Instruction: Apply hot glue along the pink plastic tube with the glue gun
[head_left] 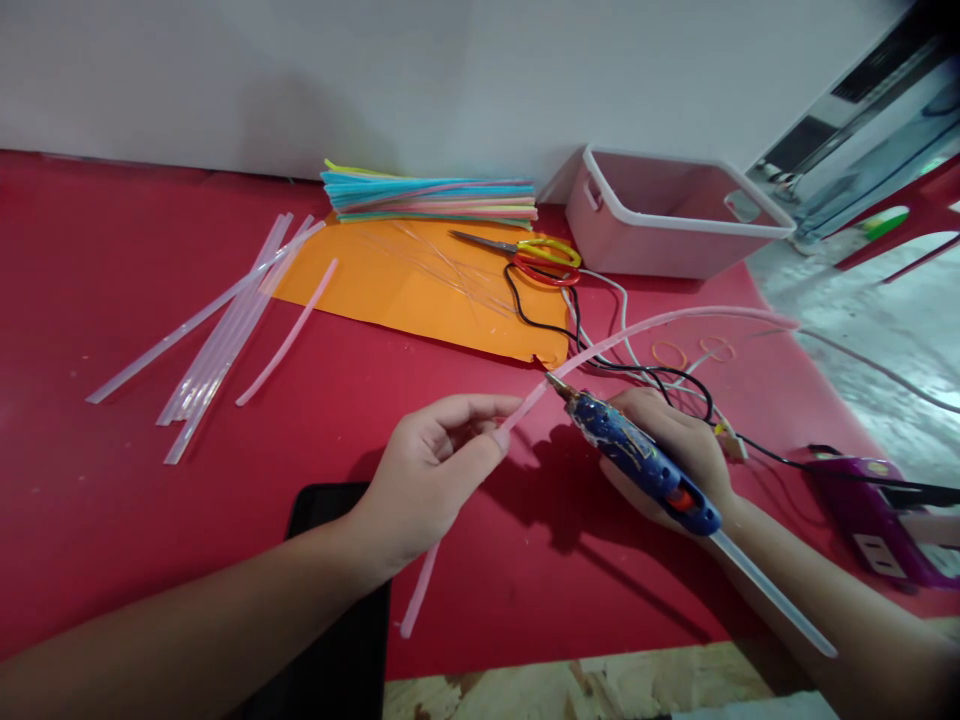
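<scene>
Pink fuzzy stem (664, 318) pinched in left hand (435, 465), thumb against forefinger; far end arcs free beyond fingertips. Right hand (688, 440) grips glue gun (637, 450), trigger finger hidden, can't tell if squeezing. Nozzle at stem, just past left fingertips; contact unclear. Risks: if hot, small slip burns fingertips; unsupported stem could swing, smearing glue; black cord (772, 453) beyond right fingers could snag.
</scene>
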